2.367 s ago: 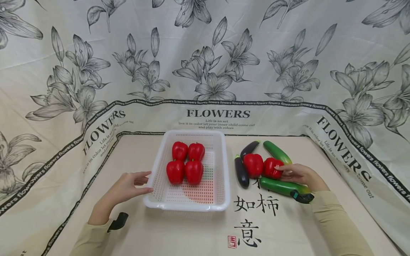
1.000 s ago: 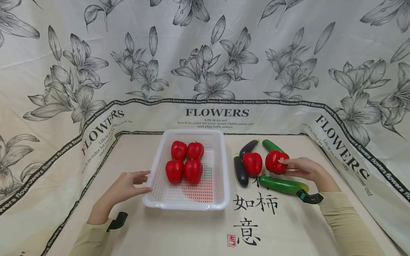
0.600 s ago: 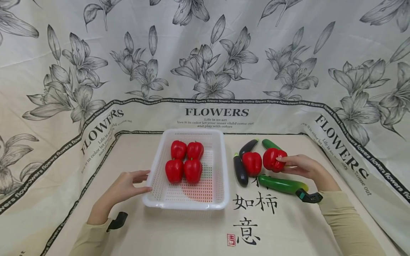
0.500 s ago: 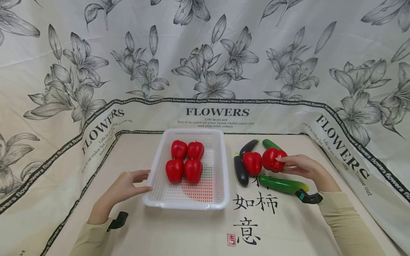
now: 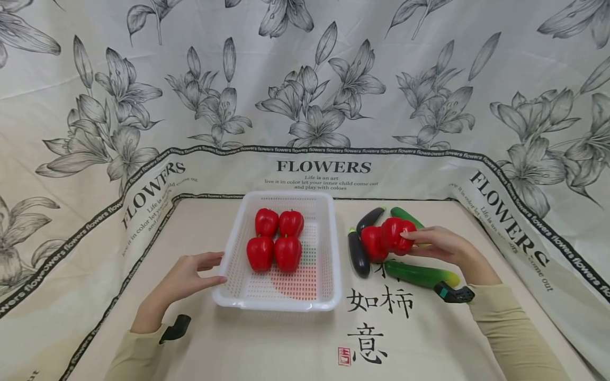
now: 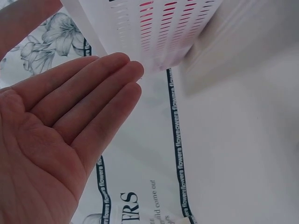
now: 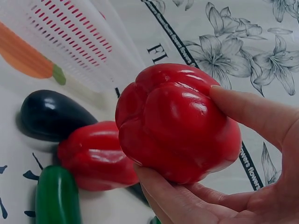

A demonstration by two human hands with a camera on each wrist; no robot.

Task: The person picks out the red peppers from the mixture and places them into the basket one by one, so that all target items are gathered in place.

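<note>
My right hand (image 5: 440,244) grips a red bell pepper (image 7: 177,123) between thumb and fingers. In the right wrist view the pepper is raised off the table. A second red bell pepper (image 5: 373,243) lies on the table just left of it, partly covered by the held one in the head view. My left hand (image 5: 188,275) is at the left side of a white perforated basket (image 5: 278,305); its fingers (image 6: 93,93) are straight and reach the basket's edge. Whether they press on it I cannot tell. Several red bell peppers (image 5: 288,253) stand in two rows inside the basket.
Two dark eggplants (image 5: 358,255) lie between the basket and the loose pepper. One green zucchini (image 5: 421,274) is in front of my right hand, and another zucchini (image 5: 405,217) lies behind. A flower-printed cloth (image 5: 324,180) hangs behind the table.
My right hand picked the pepper up from among the vegetables and has carried it left and a little upward, in front of the other loose pepper. The left hand and basket stay put.
</note>
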